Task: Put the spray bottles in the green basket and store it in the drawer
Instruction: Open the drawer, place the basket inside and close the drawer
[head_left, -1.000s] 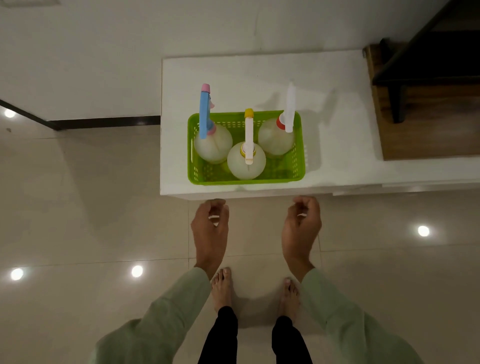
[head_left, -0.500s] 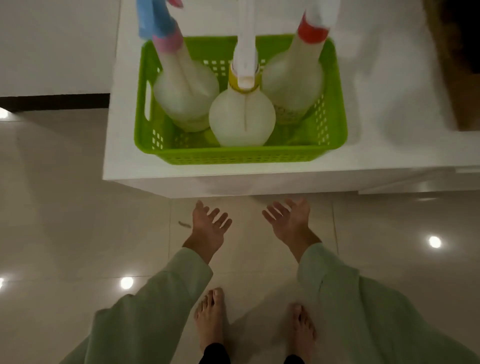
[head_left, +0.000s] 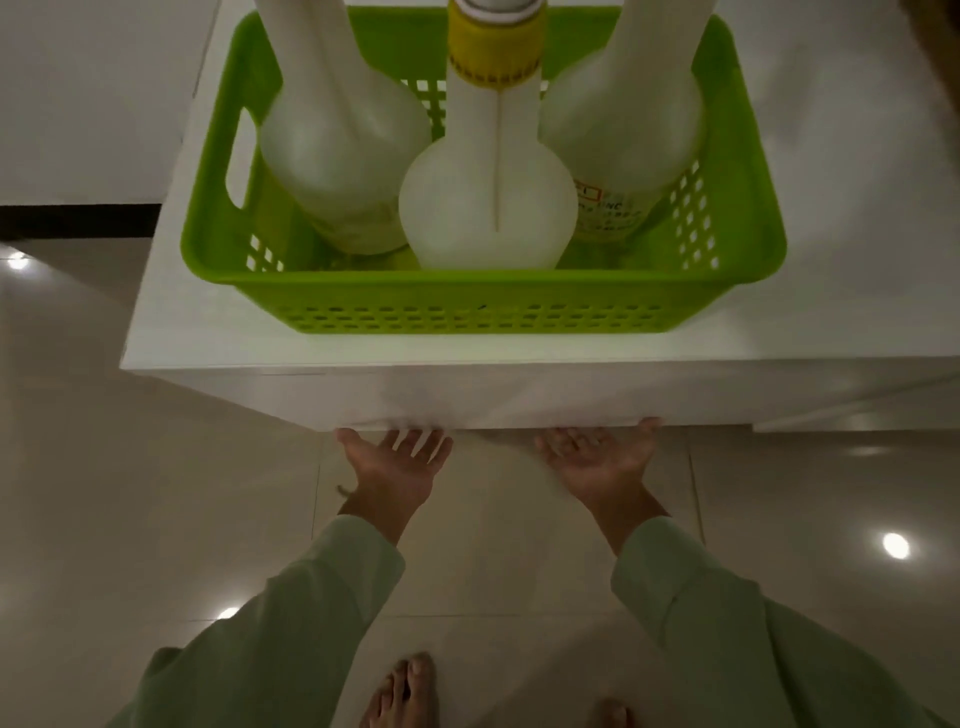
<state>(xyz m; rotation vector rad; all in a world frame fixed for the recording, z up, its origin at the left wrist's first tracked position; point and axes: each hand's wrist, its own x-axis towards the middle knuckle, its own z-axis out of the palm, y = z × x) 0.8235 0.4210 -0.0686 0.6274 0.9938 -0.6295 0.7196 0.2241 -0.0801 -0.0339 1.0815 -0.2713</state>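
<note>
The green basket (head_left: 483, 306) stands on top of the white cabinet (head_left: 171, 322), near its front edge. Three white spray bottles stand upright in it: a left one (head_left: 337, 150), a middle one with a yellow collar (head_left: 488, 208), and a right one with a label (head_left: 623, 140). Their heads are cut off by the top of the frame. Below the basket, my left hand (head_left: 400, 467) and my right hand (head_left: 597, 462) are palm up, fingers spread, fingertips under the bottom edge of the drawer front (head_left: 467, 400). Neither hand holds anything.
Glossy beige floor tiles lie below the cabinet, with ceiling lights reflected in them. My bare feet (head_left: 405, 691) stand on the floor close to the cabinet. A white wall with a dark skirting strip (head_left: 78, 221) runs at the left.
The view has dropped much closer to the cabinet. Both hands opened from loose fists, turned palm up and moved forward until the fingertips reached under the drawer front.
</note>
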